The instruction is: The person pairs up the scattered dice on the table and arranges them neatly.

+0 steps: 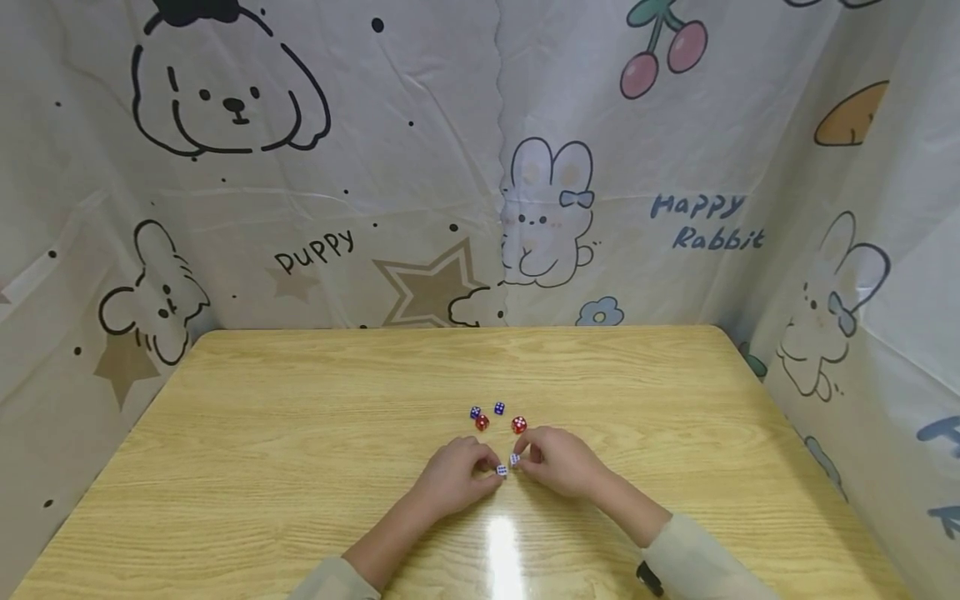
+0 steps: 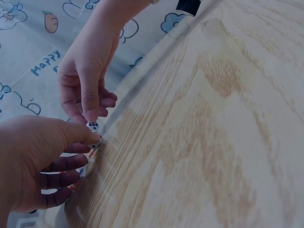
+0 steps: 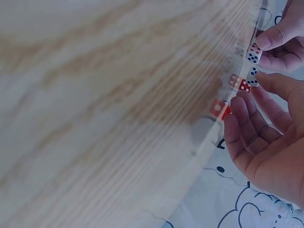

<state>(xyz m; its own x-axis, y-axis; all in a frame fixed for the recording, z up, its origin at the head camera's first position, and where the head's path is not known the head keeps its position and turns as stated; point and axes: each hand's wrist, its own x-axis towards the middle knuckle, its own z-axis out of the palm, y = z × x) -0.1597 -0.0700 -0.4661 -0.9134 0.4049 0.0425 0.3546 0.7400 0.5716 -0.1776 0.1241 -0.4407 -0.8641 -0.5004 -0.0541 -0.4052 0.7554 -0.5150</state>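
Note:
My left hand (image 1: 459, 477) pinches a white die (image 1: 502, 471) between thumb and forefinger, low over the table. Just to its right, my right hand (image 1: 562, 463) pinches a second white die (image 1: 514, 459) the same way. The two white dice are close side by side; the right wrist view shows dark pips on both, with red pips too on the left hand's die (image 3: 254, 53). Beyond the hands lie two red dice, one at the left (image 1: 482, 422) and one at the right (image 1: 519, 425) near my right fingers. Two blue dice (image 1: 476, 412) sit slightly farther back.
The wood-grain table (image 1: 300, 400) extends around the hands on all sides. A printed curtain (image 1: 420, 183) with cartoon animals hangs behind its far edge and along both sides. A dark band (image 1: 648, 578) shows at the right sleeve.

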